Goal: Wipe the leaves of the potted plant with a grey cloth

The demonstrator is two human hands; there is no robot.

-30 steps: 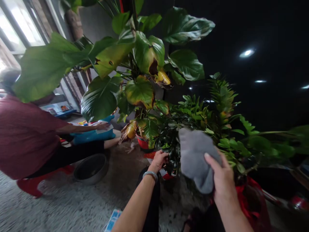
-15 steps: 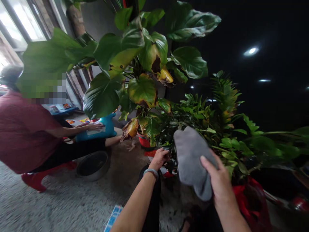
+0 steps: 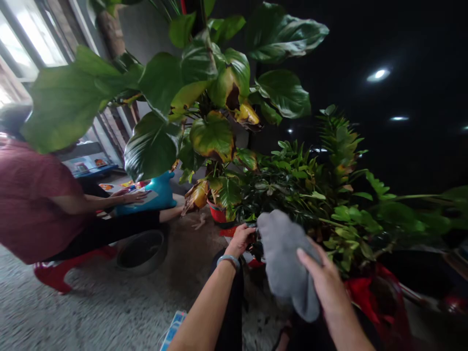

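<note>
My right hand (image 3: 323, 282) grips a grey cloth (image 3: 283, 261) and holds it against the low, dark-leaved plant (image 3: 288, 185) in front of me. My left hand (image 3: 240, 240), with a pale bracelet at the wrist, is closed on a stem or leaf at that plant's left edge; I cannot make out exactly which. Above rises a tall plant with big green and yellowing leaves (image 3: 212, 136). It stands in a red pot (image 3: 218, 214) just behind my left hand.
A person in a dark red top (image 3: 32, 204) sits at the left on a red stool, hands on a blue object (image 3: 153, 195). A grey basin (image 3: 142, 251) lies on the speckled floor beside them. A red bag (image 3: 376, 302) is at the lower right.
My right hand and the grey cloth have moved down and a little left across the plant's leaves. My left hand has stayed where it was.
</note>
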